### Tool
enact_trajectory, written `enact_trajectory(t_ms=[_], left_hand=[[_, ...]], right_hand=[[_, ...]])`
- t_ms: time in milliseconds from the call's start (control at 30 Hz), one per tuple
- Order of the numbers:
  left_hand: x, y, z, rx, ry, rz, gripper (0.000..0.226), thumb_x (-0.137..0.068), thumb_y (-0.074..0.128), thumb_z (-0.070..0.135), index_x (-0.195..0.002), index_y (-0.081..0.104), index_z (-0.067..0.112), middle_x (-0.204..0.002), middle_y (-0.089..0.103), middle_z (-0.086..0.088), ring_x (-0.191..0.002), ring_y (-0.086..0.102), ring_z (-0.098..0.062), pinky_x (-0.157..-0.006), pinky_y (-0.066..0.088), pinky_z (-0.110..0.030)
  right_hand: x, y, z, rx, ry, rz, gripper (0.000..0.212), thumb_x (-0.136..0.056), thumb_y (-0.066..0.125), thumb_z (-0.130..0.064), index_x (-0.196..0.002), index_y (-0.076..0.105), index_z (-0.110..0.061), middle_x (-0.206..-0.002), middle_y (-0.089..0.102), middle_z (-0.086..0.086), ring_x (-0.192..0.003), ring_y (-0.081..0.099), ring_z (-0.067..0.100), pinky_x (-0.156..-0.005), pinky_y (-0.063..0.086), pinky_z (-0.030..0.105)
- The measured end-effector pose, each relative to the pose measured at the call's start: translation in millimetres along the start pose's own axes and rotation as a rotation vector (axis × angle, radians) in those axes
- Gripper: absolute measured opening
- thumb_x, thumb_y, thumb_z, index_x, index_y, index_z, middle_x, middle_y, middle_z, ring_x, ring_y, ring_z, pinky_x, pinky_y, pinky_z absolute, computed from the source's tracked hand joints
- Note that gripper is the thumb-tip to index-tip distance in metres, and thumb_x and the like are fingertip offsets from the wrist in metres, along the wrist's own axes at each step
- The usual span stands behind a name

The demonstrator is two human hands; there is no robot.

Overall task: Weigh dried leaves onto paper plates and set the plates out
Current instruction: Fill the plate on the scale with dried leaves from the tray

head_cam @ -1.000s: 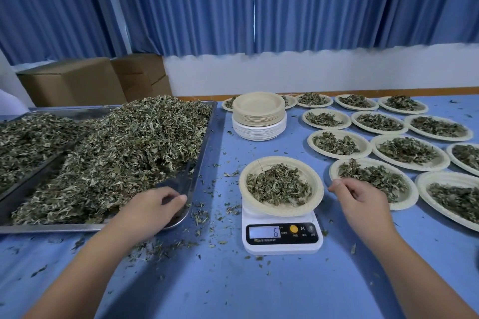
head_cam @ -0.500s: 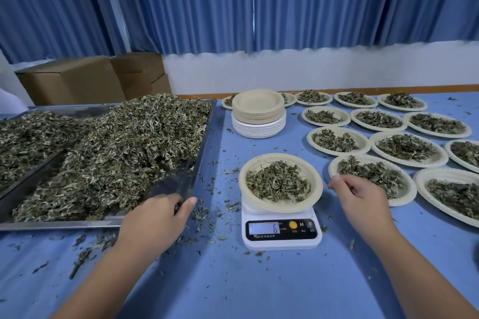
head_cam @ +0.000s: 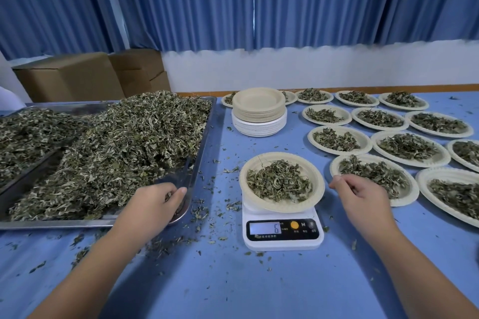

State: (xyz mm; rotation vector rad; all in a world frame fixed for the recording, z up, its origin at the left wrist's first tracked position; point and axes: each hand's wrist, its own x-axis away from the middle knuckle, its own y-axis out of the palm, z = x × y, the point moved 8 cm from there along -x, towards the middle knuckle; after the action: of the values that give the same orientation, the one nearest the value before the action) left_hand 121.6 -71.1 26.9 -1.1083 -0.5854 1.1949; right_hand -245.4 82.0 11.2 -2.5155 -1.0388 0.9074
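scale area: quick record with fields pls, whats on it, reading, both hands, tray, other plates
on scale: plate of leaves
display: 6
left hand: pinches leaves at the tray's near right corner
right hand: curled, just right of the plate; any hold unclear
tray: heaped with leaves
filled plates: rows on the right
empty plates: stacked behind the scale

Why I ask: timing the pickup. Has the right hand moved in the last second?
No. The right hand stays just right of the plate on the scale, fingertips near its rim.
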Motion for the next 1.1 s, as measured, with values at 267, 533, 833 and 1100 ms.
enact_trajectory(t_ms=[267, 533, 833, 1100], left_hand=[[-20.8, -21.3, 13.4, 0.052, 0.050, 0.061, 0.038, -0.098, 0.048, 0.037, -0.068, 0.057, 0.016, -0.043, 0.053, -0.001, -0.028, 0.040, -0.005, -0.032, 0.030, -0.017], [-34.4, -36.4, 106.3, 0.286, 0.245, 0.157, 0.041, -0.098, 0.049, 0.034, -0.068, 0.062, 0.008, -0.048, 0.051, 0.004, -0.040, 0.043, -0.003, -0.044, 0.035, -0.013], [-63.2, 0.3, 187.1, 0.432, 0.307, -0.026, 0.040, -0.099, 0.048, 0.041, -0.080, 0.065, 0.010, -0.056, 0.056, 0.005, -0.042, 0.044, -0.001, -0.044, 0.033, -0.016], [-53.4, 34.7, 188.2, 0.424, 0.331, -0.328, 0.036, -0.093, 0.035, 0.063, -0.107, 0.058, 0.039, -0.105, 0.065, 0.017, -0.095, 0.059, 0.002, -0.074, 0.042, -0.017]], right_hand=[[0.7, 0.4, -1.3, -0.009, 0.008, -0.005, 0.030, -0.095, 0.055, -0.024, -0.067, 0.065, -0.032, -0.057, 0.058, -0.008, -0.052, 0.050, 0.002, -0.048, 0.036, 0.015], [0.3, 2.4, -2.5, -0.011, 0.009, -0.002, 0.032, -0.094, 0.056, -0.022, -0.065, 0.064, -0.033, -0.057, 0.059, -0.010, -0.054, 0.052, 0.001, -0.049, 0.036, 0.013], [-1.5, 1.9, 1.7, -0.020, 0.043, -0.004, 0.032, -0.095, 0.054, -0.023, -0.066, 0.066, -0.029, -0.053, 0.056, -0.009, -0.049, 0.048, 0.001, -0.047, 0.035, 0.013], [-3.2, 1.2, -2.4, -0.029, 0.011, -0.007, 0.032, -0.094, 0.053, -0.019, -0.064, 0.063, -0.020, -0.049, 0.049, -0.013, -0.048, 0.045, 0.002, -0.047, 0.033, 0.013]])
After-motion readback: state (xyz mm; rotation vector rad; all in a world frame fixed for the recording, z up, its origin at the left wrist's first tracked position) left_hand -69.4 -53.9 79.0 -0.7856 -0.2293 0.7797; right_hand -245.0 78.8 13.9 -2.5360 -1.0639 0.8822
